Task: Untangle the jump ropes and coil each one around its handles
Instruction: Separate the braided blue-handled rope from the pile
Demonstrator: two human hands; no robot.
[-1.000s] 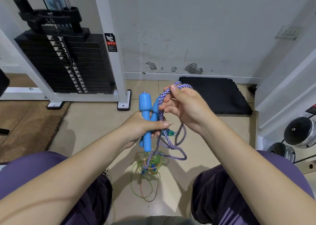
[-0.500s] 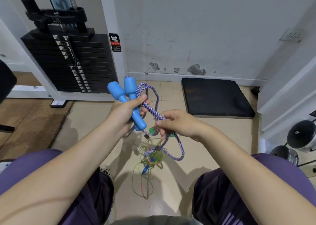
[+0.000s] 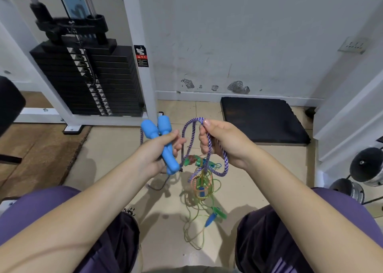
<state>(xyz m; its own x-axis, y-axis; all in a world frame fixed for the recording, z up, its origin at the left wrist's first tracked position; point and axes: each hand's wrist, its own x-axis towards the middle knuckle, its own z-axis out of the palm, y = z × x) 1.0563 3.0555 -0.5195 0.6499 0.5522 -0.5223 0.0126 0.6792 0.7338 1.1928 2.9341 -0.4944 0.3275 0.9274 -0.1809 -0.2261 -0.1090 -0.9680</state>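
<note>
My left hand (image 3: pixel 159 154) grips two blue handles (image 3: pixel 159 140) side by side, tilted up to the left. Their purple-and-white braided rope (image 3: pixel 188 127) arches from the handles over to my right hand (image 3: pixel 223 142), which pinches a loop of it between thumb and fingers; the rope then hangs below that hand. Under both hands dangles a tangle of thin green and orange ropes (image 3: pixel 202 189) with small green and blue handles (image 3: pixel 215 214), reaching down to the floor between my knees.
A black weight stack (image 3: pixel 89 79) in a white frame stands at the left. A black mat (image 3: pixel 261 119) lies against the wall ahead. Dumbbells (image 3: pixel 364 167) sit on a rack at the right. A brown mat (image 3: pixel 35 154) covers the floor on the left.
My right hand has risen and moved right, lifting a loop of the braided rope. The left hand with the blue handles has dropped slightly and shifted right.
</note>
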